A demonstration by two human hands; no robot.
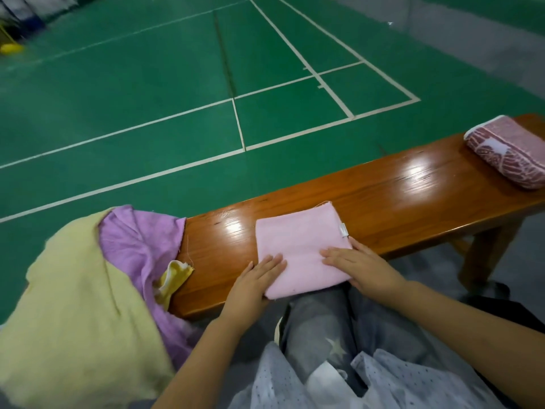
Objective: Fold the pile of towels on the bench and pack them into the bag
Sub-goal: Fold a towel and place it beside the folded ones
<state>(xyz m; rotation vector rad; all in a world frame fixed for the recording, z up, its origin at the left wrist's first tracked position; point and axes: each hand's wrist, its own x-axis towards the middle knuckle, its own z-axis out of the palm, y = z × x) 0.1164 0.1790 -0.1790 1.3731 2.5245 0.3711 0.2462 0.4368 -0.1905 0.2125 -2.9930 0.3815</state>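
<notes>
Both hands, left (257,276) and right (358,262), press flat-fingered (gripping nothing) on the pink towel (298,246), whose overhanging near edge could slide off the bench (398,187).

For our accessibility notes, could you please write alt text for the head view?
Both hands, left and right, press flat on a folded pink towel on a wooden bench. Yellow and purple towels lie left; a rolled towel far right.

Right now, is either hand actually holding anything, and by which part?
Nothing is gripped. Both hands lie flat on the folded pink towel: the left hand at its near-left corner, the right hand on its near-right edge.
</notes>
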